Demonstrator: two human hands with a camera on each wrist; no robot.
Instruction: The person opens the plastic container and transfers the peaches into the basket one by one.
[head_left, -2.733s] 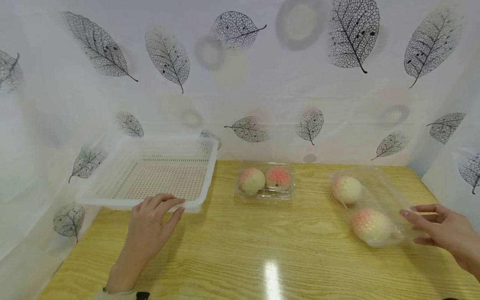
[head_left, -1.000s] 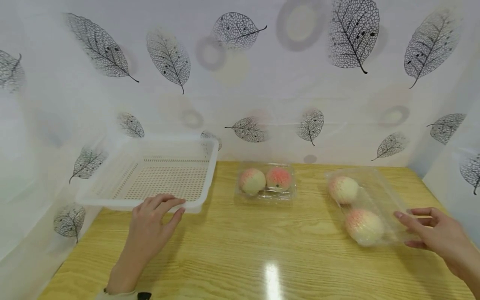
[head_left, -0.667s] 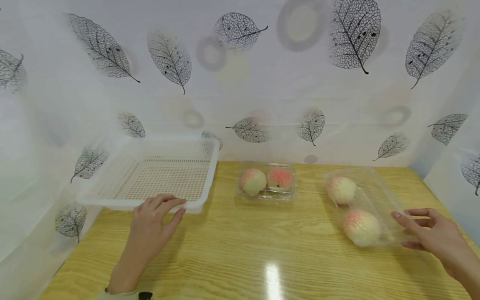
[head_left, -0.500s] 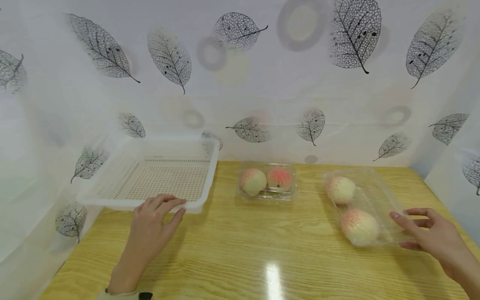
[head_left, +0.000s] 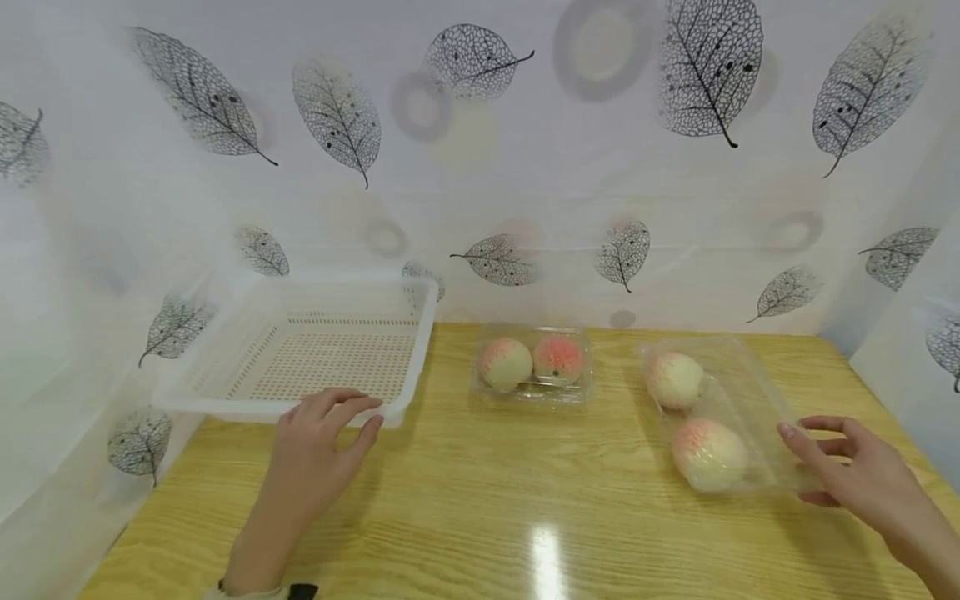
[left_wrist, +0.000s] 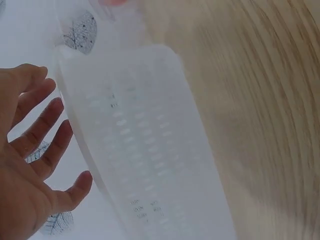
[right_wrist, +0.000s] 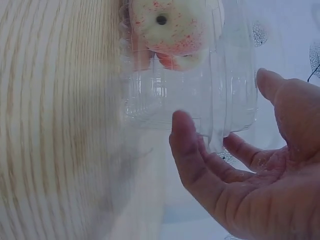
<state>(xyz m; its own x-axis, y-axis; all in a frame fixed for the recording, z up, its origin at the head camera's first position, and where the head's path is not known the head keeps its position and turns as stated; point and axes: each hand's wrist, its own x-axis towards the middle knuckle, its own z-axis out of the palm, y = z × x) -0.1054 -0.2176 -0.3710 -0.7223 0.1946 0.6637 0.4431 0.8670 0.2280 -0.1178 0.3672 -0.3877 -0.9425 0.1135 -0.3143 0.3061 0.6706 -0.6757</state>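
In the head view, my left hand (head_left: 318, 467) lies at the front rim of a white perforated plastic basket (head_left: 416, 358), fingers loosely bent. The left wrist view shows its fingertips close to the basket's edge (left_wrist: 75, 120); whether they press on it, I cannot tell. At the right, my right hand (head_left: 862, 471) holds the near right edge of a clear plastic box (head_left: 765, 417), thumb on one side and fingers on the other. Two pale, pink-flecked peaches (head_left: 708, 454) sit in the left part of that box. The right wrist view shows one peach (right_wrist: 172, 22) through the plastic.
A second clear box (head_left: 532, 392) with two peaches stands at the back middle of the wood-grain table (head_left: 480, 500). White sheeting (head_left: 555, 183) printed with leaves rises behind and at both sides.
My right hand and the clear box with its peaches have shifted a little to the left. My left hand has slid slightly right along the rim; the basket has stayed put.
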